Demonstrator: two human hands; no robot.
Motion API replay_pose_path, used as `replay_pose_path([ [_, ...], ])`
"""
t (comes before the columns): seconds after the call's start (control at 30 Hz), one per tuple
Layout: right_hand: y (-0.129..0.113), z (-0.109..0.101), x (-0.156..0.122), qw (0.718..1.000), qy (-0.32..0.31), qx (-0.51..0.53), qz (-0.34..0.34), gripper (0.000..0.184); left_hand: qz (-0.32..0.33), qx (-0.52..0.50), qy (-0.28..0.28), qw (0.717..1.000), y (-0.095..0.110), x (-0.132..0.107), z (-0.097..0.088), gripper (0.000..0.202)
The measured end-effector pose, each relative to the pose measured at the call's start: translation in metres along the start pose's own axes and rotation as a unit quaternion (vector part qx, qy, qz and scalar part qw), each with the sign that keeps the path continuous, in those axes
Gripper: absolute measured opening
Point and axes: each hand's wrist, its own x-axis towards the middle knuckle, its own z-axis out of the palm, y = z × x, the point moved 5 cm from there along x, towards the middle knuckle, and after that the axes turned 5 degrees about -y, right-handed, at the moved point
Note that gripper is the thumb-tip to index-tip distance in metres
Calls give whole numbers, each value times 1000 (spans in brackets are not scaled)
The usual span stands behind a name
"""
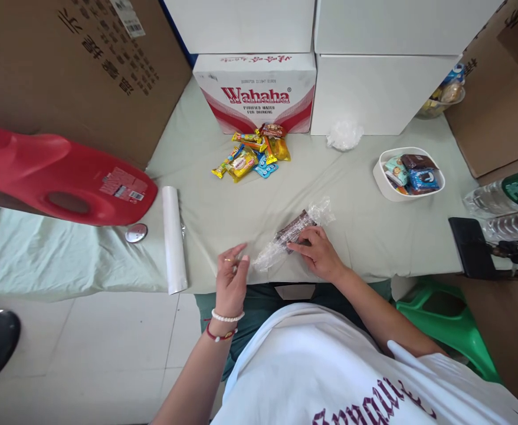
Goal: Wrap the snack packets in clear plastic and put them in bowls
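Observation:
A dark brown snack packet (pixel 295 229) lies slantwise on the cloth-covered table, wrapped in clear plastic film (pixel 271 255) whose loose ends stick out crumpled on both sides. My right hand (pixel 318 252) holds the wrapped packet down, its thumb and bent fingers on the near and right side. Just left of the lower film end is my left hand (pixel 232 274), its index finger and thumb apart and nothing visible between them. Left of that hand a white roll of film (pixel 174 239) lies lengthwise on the table.
Several bright snack packets (pixel 242 164) lie before a Wahaha carton (pixel 256 97). A crumpled film ball (pixel 344 136) sits by a white box (pixel 365 94). At right are a white tub (pixel 389 184) of snacks, a phone (pixel 471 248) and bottles (pixel 491 200). A red jug (pixel 64 177) is left.

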Motion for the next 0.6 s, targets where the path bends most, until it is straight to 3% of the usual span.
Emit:
replay_pose_path([
  [0.1, 1, 0, -1, 1000, 1, 8, -5, 49, 151, 175, -53, 971, 23, 7, 17, 20],
  [0.2, 2, -2, -2, 999, 19, 24, -17, 47, 224, 277, -115, 927, 20, 3, 24, 13],
  [0.27, 1, -3, -1, 999, 25, 37, -22, 46, 217, 274, -89, 933, 10, 1, 14, 19],
  [0.37, 2, -2, 1, 999, 14, 49, -15, 45, 154, 235, 25, 959, -3, 3, -7, 26],
  [0.43, 2, -2, 2, 999, 14, 52, -9, 44, 132, 260, 66, 954, -5, 2, -5, 26],
  [0.53, 1, -4, 2, 998, 27, 47, -8, 41, 138, 289, 14, 947, 3, -2, 17, 24],
  [0.6, 0, -4, 1, 999, 27, 44, -9, 41, 109, 242, -14, 964, 10, -2, 28, 22],
])
